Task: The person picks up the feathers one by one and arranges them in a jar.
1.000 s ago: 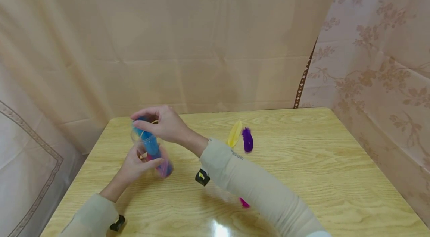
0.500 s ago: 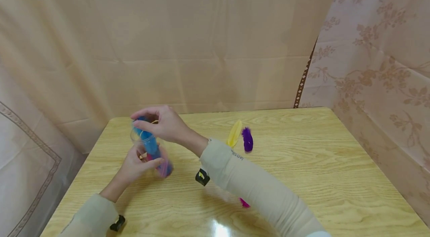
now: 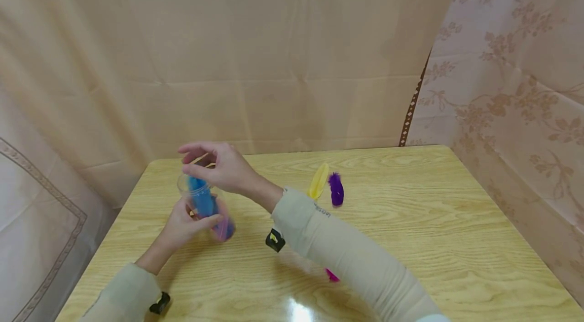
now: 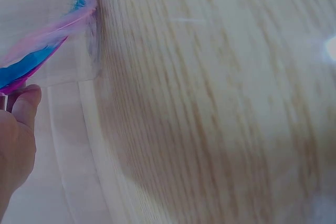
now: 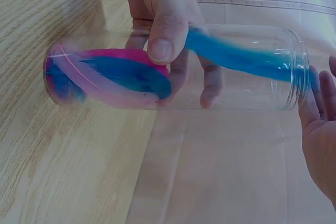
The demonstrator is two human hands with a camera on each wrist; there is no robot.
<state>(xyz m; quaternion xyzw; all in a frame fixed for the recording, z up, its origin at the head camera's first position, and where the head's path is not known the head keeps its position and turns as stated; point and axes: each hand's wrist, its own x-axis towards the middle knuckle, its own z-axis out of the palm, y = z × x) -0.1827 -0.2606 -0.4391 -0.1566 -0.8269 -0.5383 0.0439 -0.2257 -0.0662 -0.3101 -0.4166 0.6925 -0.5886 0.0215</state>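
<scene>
now, blue feather (image 5: 241,61) deeper, in clear jar (image 5: 247,95)

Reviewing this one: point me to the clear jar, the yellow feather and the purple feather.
Clear jar (image 5: 248,92), right wrist view: on its see-through side wall.
Yellow feather (image 3: 319,181), head view: on the middle of its vane.
Purple feather (image 3: 336,191), head view: on the middle of its vane.

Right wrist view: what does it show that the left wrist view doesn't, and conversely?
Only the right wrist view shows the right hand and the ridged mouth of the clear container. Only the left wrist view shows a bright glare on the tabletop. Both show the left hand holding the container, with pink, magenta and blue feathers inside.
</scene>
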